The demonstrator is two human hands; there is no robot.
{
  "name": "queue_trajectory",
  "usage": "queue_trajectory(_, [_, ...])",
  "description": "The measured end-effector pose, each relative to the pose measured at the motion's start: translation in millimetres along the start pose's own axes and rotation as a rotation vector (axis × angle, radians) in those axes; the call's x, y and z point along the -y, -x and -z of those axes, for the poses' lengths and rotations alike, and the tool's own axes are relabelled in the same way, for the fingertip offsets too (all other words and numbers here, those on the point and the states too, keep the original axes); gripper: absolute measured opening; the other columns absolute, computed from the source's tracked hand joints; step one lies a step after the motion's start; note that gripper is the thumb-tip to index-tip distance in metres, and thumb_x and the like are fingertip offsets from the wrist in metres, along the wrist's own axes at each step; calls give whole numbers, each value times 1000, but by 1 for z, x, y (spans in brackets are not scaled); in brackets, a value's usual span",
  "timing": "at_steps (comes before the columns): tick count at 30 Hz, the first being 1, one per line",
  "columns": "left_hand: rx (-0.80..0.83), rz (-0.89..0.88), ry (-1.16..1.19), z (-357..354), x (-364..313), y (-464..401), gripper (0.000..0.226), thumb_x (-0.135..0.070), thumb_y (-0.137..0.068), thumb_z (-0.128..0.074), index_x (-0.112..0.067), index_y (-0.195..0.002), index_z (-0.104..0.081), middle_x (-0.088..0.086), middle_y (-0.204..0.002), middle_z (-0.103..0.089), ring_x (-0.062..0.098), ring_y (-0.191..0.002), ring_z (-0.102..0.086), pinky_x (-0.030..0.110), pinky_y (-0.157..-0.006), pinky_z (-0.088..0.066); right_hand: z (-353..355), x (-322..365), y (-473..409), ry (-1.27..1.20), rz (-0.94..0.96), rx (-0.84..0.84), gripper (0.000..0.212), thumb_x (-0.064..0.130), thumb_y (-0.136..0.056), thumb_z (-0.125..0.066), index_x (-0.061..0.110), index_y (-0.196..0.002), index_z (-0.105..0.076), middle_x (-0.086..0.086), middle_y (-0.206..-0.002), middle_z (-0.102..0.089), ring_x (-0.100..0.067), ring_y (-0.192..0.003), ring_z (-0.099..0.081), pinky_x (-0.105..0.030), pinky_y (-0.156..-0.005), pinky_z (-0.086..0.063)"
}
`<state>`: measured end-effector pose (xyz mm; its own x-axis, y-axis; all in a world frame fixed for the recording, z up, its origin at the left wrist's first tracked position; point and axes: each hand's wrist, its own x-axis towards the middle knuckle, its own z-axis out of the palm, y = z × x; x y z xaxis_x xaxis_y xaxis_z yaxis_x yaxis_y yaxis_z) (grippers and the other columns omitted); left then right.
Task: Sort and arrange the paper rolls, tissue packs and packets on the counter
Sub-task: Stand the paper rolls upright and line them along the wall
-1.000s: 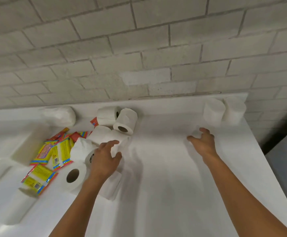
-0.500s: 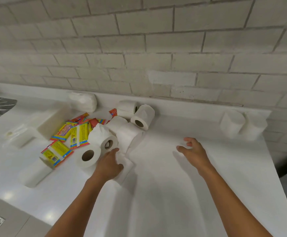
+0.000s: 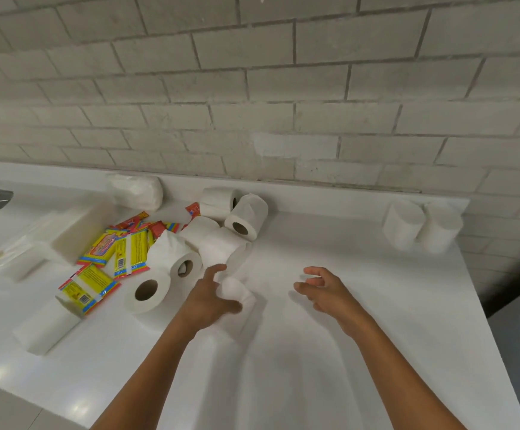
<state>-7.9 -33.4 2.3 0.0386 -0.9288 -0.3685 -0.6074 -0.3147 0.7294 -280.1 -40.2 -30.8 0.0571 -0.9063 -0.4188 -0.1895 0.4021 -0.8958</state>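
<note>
A paper roll point(image 3: 237, 293) is grasped by the left hand point(image 3: 209, 297), the right hand point(image 3: 323, 290) held loose over bare white counter point(image 3: 361, 352) beside the right edge.

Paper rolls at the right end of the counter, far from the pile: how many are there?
2. They stand upright side by side against the back wall: the left roll and the right roll. None seems hidden.

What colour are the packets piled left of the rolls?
Mostly yellow packets with red and blue edging; head view.
</note>
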Motion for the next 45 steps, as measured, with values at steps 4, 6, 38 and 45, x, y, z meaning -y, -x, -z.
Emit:
queue_trajectory(4, [35, -112, 226, -7, -39, 7, 90, -28, -67, -91, -51, -135, -37, -4, -122, -53, 17, -106, -57, 35, -85, -55, 2, 8, 11, -129, 5, 122, 69, 48, -72, -83, 37, -131, -51, 5, -127, -56, -14, -111, -63, -37, -99, -52])
queue_trajectory(6, [53, -177, 306, -12, -59, 7, 89, -24, -68, -91, -51, -135, -39, -1, -123, -57, 18, -106, -61, 36, -86, -57, 6, 13, 15, -197, 25, 168, 77, 48, -67, -87, 38, -134, -50, 5, -128, -58, -12, -111, -65, -39, -100, -52])
queue_trajectory(38, [147, -225, 273, -66, -88, -50, 45, -20, -89, -72, -43, -126, -58, -2, -111, -72, 13, -103, -69, 46, -100, -52, 256, 50, -41, 58, 246, -1021, 68, 33, -71, -82, 12, -128, -52, -6, -126, -59, -26, -115, -57, -43, -94, -51])
queue_trajectory(45, [97, -193, 245, -50, -77, -62, 43, -16, -93, -67, -43, -125, -58, -3, -110, -73, 15, -102, -70, 43, -95, -55, 253, 40, -54, 122, 225, -1078, 70, 32, -71, -81, 11, -129, -49, -9, -125, -56, -30, -113, -56, -48, -94, -50])
